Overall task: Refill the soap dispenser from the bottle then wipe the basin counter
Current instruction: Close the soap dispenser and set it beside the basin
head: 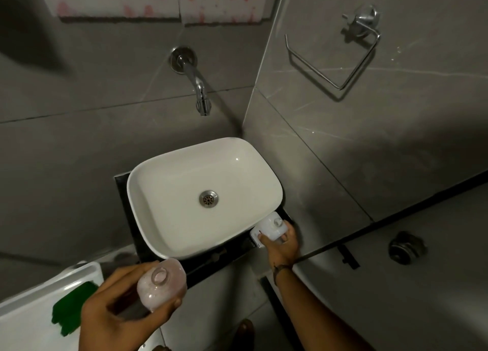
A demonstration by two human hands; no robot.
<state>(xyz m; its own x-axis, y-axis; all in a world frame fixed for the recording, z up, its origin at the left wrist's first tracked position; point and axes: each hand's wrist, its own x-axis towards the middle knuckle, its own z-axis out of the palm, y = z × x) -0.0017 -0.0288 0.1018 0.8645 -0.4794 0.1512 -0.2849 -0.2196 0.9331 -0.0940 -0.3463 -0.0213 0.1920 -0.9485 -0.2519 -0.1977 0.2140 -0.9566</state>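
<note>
My left hand [116,305] holds a clear soap dispenser [161,284] with pinkish liquid inside. Its neck is open, with no pump on it, and it faces up toward me at the lower left. My right hand [281,246] grips a white refill bottle [272,227] with a round cap. That bottle stands on the dark counter [232,253] at the right front corner of the white basin [163,234]. A green cloth [71,311] lies on a white surface at the lower left.
A chrome wall tap [198,86] juts out above the basin. A metal towel ring [340,60] hangs on the right wall, which stands close beside the basin. The white ledge [31,311] under the cloth fills the lower left corner.
</note>
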